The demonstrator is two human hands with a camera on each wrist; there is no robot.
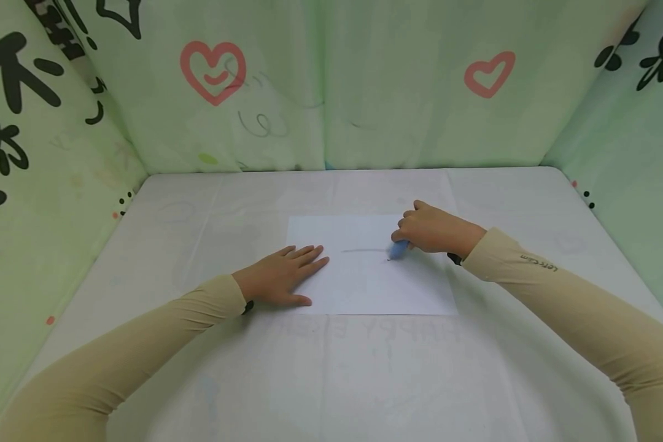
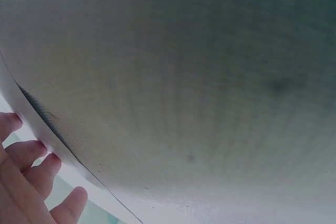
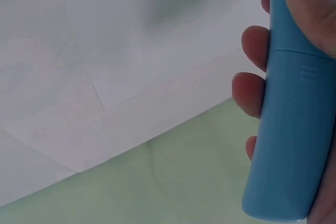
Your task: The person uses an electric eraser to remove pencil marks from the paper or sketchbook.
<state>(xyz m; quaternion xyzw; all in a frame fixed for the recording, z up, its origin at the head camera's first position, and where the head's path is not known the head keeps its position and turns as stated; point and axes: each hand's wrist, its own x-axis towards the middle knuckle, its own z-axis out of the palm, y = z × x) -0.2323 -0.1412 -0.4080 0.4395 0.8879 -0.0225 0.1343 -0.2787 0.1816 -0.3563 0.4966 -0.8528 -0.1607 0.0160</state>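
A white sheet of paper [image 1: 364,285] lies flat on the table, with a faint grey line [image 1: 361,250] drawn across its middle. My left hand [image 1: 280,276] rests on the sheet's left edge, its fingers spread. Above the right part of the paper, my right hand [image 1: 433,228] grips a thick blue pen-shaped device [image 3: 294,129]. Its narrow tip points down near the line's right end; whether it touches the paper I cannot tell. In the right wrist view the thumb lies over the device's upper part, and fingertips [image 3: 249,94] wrap round from the other side.
The white cloth-covered table [image 1: 331,380] extends around the sheet. A pale green curtain [image 1: 364,92] with red hearts and black marks stands behind it and along both sides. Dim, blurred cloth fills most of the left wrist view.
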